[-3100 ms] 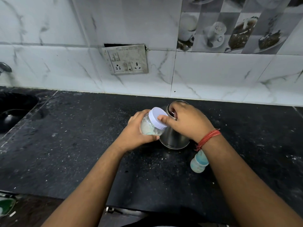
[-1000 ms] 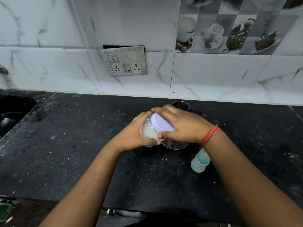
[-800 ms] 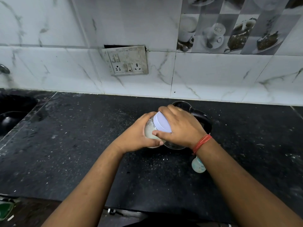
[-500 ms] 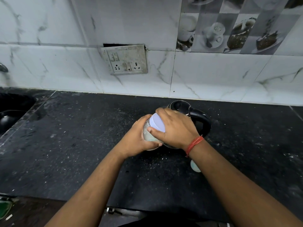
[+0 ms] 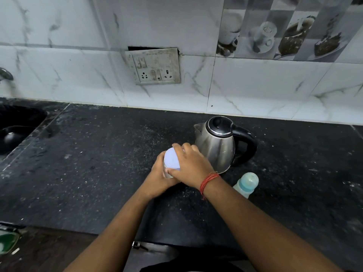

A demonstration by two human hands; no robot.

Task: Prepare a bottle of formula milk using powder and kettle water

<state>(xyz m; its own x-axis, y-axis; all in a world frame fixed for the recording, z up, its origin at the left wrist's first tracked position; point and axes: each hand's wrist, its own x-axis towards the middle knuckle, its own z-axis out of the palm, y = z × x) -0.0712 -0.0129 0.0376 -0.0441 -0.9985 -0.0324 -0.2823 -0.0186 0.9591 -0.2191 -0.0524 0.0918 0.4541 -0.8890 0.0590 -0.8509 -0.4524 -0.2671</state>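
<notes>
Curling round the lilac lid (image 5: pixel 172 159), the right hand (image 5: pixel 191 165) fingers grip it while the left hand (image 5: pixel 160 178) clasps the jar (image 5: pixel 167 173).

Kitchen backdrop behind the work

A dark speckled surface (image 5: pixel 98 173) runs to a white marble-look tiled wall (image 5: pixel 255 85). A grimy switch-and-socket plate (image 5: pixel 155 66) hangs crooked, up and beyond the grip. Printed tiles with cups and desserts (image 5: pixel 284 30) sit at the far upper right. A black sink (image 5: pixel 17 130) lies far to the left, a metal tap (image 5: pixel 5 74) above it.
</notes>
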